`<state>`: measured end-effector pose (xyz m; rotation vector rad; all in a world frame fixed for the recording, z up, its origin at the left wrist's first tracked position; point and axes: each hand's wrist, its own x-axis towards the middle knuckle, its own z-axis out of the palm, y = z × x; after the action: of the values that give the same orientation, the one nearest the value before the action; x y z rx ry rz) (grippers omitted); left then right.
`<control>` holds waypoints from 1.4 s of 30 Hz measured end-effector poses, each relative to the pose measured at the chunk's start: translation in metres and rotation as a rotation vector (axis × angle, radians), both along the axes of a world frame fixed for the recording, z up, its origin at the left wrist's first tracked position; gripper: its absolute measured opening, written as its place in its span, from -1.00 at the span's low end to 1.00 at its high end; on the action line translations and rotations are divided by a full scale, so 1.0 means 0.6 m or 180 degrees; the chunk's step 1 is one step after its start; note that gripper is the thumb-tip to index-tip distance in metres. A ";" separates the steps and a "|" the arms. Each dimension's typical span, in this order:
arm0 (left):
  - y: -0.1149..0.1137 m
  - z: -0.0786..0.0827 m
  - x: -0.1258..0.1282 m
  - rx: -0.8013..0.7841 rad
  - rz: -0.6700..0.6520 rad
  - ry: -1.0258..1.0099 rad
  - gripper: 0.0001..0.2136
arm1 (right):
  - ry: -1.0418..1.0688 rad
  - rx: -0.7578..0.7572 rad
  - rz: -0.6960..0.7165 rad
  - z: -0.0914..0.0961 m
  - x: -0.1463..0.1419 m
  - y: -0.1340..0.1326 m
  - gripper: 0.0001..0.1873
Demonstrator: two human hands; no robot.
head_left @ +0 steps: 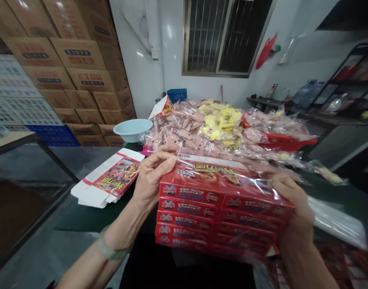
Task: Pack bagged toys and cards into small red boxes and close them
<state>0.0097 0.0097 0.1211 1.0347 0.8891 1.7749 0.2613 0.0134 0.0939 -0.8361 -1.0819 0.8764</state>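
A stack of several red printed boxes [214, 208], wrapped in clear plastic film, fills the middle of the view. My left hand [150, 176] grips its upper left corner, fingers curled onto the top. My right hand [292, 200] holds the right end, fingers bent over the film on the top edge. The stack is lifted in front of me, above the dark green table [81, 216].
A pile of bagged pink and yellow items [214, 124] lies behind the stack, partly in a red basket [286, 141]. A flattened red-and-white carton [108, 180] and a pale blue bowl [132, 129] sit left. Brown cartons [78, 60] are stacked along the left wall.
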 end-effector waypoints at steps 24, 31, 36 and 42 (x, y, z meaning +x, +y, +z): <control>-0.006 -0.032 -0.011 -0.0383 0.0874 0.2058 -0.83 | -0.0801 -0.0467 -0.0096 -0.049 -0.003 0.015 -0.76; 0.005 -0.042 -0.011 0.0023 0.1318 0.2760 -0.85 | -0.1140 -0.0328 -0.0549 -0.047 -0.008 0.014 -0.69; 0.011 -0.049 -0.013 -0.0022 0.1291 0.2782 -0.81 | -0.1133 -0.0612 -0.0593 -0.052 -0.008 0.018 -0.68; 0.013 -0.059 -0.023 -0.0294 0.1286 0.2804 -0.80 | -0.1068 -0.0841 -0.0608 -0.059 -0.011 0.023 -0.64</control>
<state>-0.0041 0.0174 0.0858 1.7027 1.7966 1.5345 0.2548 0.0271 0.0585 -1.3206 -1.1657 0.7418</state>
